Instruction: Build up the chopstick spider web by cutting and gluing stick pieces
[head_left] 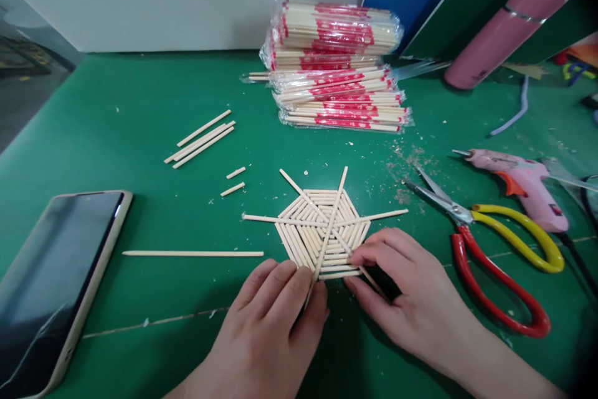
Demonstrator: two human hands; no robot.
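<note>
A spiderweb-shaped hexagon of wooden chopsticks (299, 237) lies on the table, its crossed spokes sticking out past the stacked inner pieces. At its lower left corner my left hand (275, 324) is closed, thumb and fingers pinching a spoke end. My right hand (411, 299) is closed at the lower right edge, with thumb and index finger on either side of the outermost sticks there. Its other fingers curl above the table. Left of the web lies one long chopstick (194, 254). Farther back are several cut sticks (205, 142) and two short pieces (232, 189).
Plastic-wrapped chopstick packs (339, 69) are piled at the back. On the right lie scissors (462, 215) with red and yellow handles, a pink glue gun (527, 178) with a cord, and a pink flask (509, 32). A phone (60, 274) is at left. Wood crumbs speckle the green table (116, 137).
</note>
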